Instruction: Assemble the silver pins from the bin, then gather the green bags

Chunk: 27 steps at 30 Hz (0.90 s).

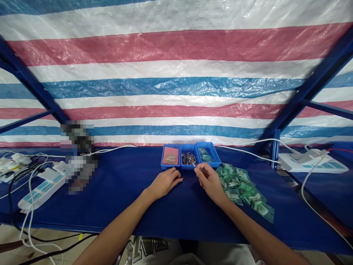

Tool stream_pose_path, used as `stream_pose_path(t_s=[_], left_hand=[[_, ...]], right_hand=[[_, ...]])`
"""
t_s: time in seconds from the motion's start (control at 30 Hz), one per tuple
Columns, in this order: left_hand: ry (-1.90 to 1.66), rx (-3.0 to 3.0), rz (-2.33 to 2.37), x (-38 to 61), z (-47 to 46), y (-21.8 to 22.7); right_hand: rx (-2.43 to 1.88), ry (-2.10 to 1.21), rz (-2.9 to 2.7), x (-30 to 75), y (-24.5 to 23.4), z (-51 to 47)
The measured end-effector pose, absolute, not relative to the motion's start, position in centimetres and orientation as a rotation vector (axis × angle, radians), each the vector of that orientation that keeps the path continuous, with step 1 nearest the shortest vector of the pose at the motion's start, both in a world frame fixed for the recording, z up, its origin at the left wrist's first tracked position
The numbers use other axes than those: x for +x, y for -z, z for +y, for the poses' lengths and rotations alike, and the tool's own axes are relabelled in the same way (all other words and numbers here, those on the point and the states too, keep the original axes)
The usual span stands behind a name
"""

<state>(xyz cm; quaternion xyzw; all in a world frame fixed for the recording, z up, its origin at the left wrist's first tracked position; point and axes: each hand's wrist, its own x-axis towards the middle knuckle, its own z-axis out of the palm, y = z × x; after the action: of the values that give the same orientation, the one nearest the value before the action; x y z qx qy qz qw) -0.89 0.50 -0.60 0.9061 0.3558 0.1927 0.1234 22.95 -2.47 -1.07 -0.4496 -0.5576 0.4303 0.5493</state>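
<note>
My left hand (165,182) rests on the blue table cloth (124,191), its fingers curled and pinched together over a tiny dark piece at the fingertips. My right hand (208,180) is lifted slightly, its fingers pinched on a thin metal pin (199,168) just in front of the trays. Three small blue trays stand side by side behind the hands: the left tray (170,156) holds a red pad, the middle tray (189,159) holds several metal pins, the right tray (208,154) holds green packets.
A spread of small green packets (244,189) lies right of my right hand. White power strips (41,186) with cables sit at the left, another power strip (311,162) at the right. Blue frame bars and a striped tarp stand behind the table.
</note>
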Motion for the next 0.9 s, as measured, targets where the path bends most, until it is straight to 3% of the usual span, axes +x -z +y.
stream_pose_path(t_s=[0.2,0.47,0.9], left_hand=[[-0.563,2.666,1.036,-0.9,0.5,0.6],[-0.564,2.650,1.054,-0.8,0.3,0.5],[-0.568,2.680,1.014,-0.7,0.3,0.6]], right_hand=[[-1.102,-0.916,-1.427,23.0,1.1,-2.8],[-0.993,-1.385,-1.102,22.9,0.5,-2.3],[-1.000,-1.293,-1.262,23.3,0.1,-2.3]])
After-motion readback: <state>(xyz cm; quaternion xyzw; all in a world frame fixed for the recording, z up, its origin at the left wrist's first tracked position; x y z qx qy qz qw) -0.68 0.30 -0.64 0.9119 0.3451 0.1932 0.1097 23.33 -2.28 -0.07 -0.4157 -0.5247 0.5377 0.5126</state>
